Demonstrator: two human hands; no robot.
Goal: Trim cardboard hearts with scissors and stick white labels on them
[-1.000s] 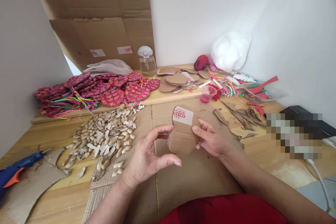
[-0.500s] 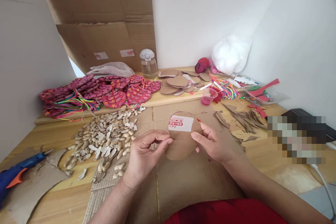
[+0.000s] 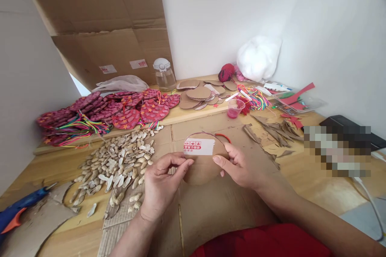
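Observation:
A round cardboard disc [image 3: 203, 170] with a white printed label near its top is held between both hands above the cardboard sheet [image 3: 229, 209]. My left hand [image 3: 167, 180] is closed, thumb and forefinger pinched at the disc's left edge. On the right edge, my right hand [image 3: 238, 164] grips with the thumb on the near face and the fingers behind. A thin, curved red thing [image 3: 223, 138] shows past the upper right edge; its kind cannot be made out.
Peanut shells [image 3: 120, 164] lie left, with a blue glue gun [image 3: 27, 204] beyond. Behind are decorated red pieces [image 3: 129, 106], cut cardboard discs [image 3: 199, 93], a bottle [image 3: 164, 76] and a cup of pink liquid [image 3: 234, 109]. Cardboard scraps [image 3: 274, 132] lie right.
The disc has tilted, its upper part leaning away, and more of the red thing shows behind it. Both hands keep their hold. The whole view has shifted slightly.

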